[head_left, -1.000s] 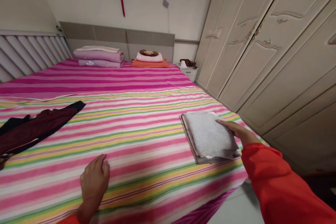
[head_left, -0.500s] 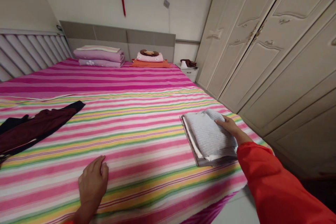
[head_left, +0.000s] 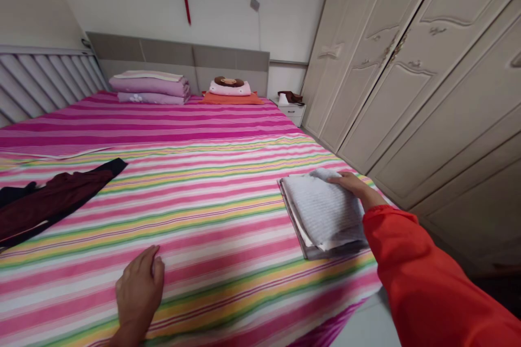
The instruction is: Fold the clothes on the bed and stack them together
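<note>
A folded light grey ribbed garment (head_left: 321, 209) lies on top of a small stack at the right side of the bed. Beneath it show a white layer and a darker grey folded cloth (head_left: 315, 253). My right hand (head_left: 350, 181), in a red sleeve, rests on the garment's upper right edge, fingers stretched out over a slightly raised fold. Over the striped sheet (head_left: 220, 260) at lower left is my left hand (head_left: 139, 284). Its fingers are extended and nothing is in it.
Dark maroon and navy clothing (head_left: 61, 195) lies at the left. A folded lilac quilt (head_left: 150, 87) and an orange pillow (head_left: 232, 98) sit by the headboard (head_left: 163, 54). Wardrobe doors (head_left: 407, 92) line the right side, past a white nightstand (head_left: 293, 112).
My right hand has slid slightly up and left along the garment's edge, and the fold by its fingers looks lower. The view has shifted a little; my left hand stays near the same spot.
</note>
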The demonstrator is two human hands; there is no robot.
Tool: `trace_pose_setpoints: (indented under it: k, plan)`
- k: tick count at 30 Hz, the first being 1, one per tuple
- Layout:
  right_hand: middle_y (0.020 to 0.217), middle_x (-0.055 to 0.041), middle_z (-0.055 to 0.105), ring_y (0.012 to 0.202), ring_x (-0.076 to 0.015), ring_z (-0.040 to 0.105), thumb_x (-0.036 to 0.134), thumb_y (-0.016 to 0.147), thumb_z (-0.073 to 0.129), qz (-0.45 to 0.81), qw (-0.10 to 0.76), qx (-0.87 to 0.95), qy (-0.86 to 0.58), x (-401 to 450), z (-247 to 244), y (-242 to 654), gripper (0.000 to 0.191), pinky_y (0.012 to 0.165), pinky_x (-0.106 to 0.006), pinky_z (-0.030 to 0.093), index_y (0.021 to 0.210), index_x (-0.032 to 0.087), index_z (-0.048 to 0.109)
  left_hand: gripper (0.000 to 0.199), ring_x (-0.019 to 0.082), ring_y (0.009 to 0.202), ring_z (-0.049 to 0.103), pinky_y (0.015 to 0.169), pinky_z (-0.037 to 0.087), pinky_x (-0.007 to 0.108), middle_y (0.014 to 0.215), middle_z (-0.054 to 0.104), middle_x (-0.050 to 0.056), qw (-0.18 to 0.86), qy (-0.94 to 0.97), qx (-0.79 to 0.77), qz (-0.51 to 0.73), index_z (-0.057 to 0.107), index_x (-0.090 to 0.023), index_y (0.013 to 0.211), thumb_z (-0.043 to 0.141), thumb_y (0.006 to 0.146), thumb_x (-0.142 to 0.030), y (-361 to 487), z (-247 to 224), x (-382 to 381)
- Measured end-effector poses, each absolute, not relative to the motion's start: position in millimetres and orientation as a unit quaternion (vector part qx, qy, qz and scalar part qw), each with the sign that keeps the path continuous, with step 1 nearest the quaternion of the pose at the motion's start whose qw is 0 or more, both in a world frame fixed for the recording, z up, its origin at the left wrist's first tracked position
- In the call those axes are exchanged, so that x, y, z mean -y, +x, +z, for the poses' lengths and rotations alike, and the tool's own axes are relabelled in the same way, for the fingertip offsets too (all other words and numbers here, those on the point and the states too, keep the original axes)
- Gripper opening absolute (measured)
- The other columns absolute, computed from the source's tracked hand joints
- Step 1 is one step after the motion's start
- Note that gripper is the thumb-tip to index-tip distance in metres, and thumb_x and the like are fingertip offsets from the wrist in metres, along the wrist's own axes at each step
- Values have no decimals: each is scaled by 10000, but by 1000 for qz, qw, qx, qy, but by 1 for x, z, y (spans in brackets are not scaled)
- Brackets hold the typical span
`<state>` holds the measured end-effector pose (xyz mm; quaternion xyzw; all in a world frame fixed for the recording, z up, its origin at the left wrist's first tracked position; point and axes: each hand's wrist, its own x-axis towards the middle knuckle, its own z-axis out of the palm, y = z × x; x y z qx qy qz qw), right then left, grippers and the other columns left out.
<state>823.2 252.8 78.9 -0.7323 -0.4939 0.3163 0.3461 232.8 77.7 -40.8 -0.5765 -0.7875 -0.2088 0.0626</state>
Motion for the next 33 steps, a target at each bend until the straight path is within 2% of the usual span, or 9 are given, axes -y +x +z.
trace_pose_setpoints:
  k: [3, 5, 8, 10, 15, 19, 22, 29, 33]
  plan:
    - [1033, -51, 737, 1056, -297, 635, 375, 745, 666, 246, 322, 497, -768, -244, 77, 816, 396, 938, -405, 495, 1078, 166, 713, 480, 312, 1045, 607, 843, 465, 466, 1219, 662, 125, 70, -577, 787, -207, 611, -164, 1197, 256, 959, -384, 231, -42, -77]
    - [1213, -87, 680, 1204, -340, 548, 353, 778, 636, 200, 308, 476, -800, -240, 76, 809, 470, 1045, -494, 400, 1212, 175, 652, 475, 308, 1035, 611, 833, 468, 458, 1210, 665, 125, 73, -580, 784, -209, 614, -163, 1188, 261, 959, -383, 231, -42, -77]
    - [1487, -154, 447, 1383, -388, 337, 389, 843, 585, 124, 284, 466, -828, -239, 81, 785, 600, 1119, -638, 180, 1399, 184, 494, 462, 304, 1029, 613, 829, 470, 453, 1205, 667, 126, 73, -581, 782, -211, 613, -161, 1185, 271, 958, -373, 231, -41, -77]
    - [1569, -126, 318, 1442, -362, 228, 466, 907, 487, 57, 264, 507, -819, -238, 87, 761, 594, 1127, -653, 117, 1445, 220, 433, 460, 305, 1030, 613, 831, 471, 454, 1206, 667, 125, 70, -582, 783, -210, 612, -162, 1189, 274, 957, -372, 231, -41, -77]
    - [1595, -33, 279, 1478, -347, 96, 539, 966, 315, -36, 222, 594, -772, -217, 67, 700, 539, 1120, -665, 111, 1441, 319, 441, 458, 305, 1028, 612, 843, 470, 462, 1211, 665, 124, 70, -579, 784, -211, 615, -167, 1187, 281, 953, -374, 231, -43, -77]
    - [1577, -27, 324, 1474, -345, 137, 481, 976, 334, 22, 122, 625, -771, -202, 30, 680, 512, 1134, -646, 132, 1444, 304, 444, 466, 305, 1030, 614, 849, 472, 462, 1207, 666, 132, 66, -581, 784, -211, 616, -159, 1194, 275, 955, -368, 231, -43, -78]
    - [1586, -8, 305, 1477, -335, 139, 499, 973, 328, 65, 96, 625, -772, -202, 28, 683, 521, 1138, -640, 145, 1457, 328, 417, 468, 310, 1046, 610, 850, 473, 465, 1215, 662, 138, 62, -581, 783, -212, 613, -148, 1200, 273, 955, -356, 233, -40, -78]
    - [1605, -40, 253, 1475, -352, 138, 528, 954, 301, -13, 172, 587, -791, -162, 18, 688, 566, 1113, -672, 155, 1483, 337, 366, 398, 294, 1044, 607, 847, 466, 444, 1199, 669, 124, 70, -587, 771, -237, 614, -168, 1174, 331, 939, -320, 231, -46, -79]
    - [1601, -51, 263, 1464, -361, 185, 539, 936, 317, 40, 146, 574, -805, -145, 6, 686, 602, 1112, -669, 162, 1499, 325, 334, 372, 274, 1067, 597, 887, 445, 427, 1200, 670, 123, 71, -585, 768, -251, 620, -160, 1161, 351, 932, -274, 231, -50, -81]
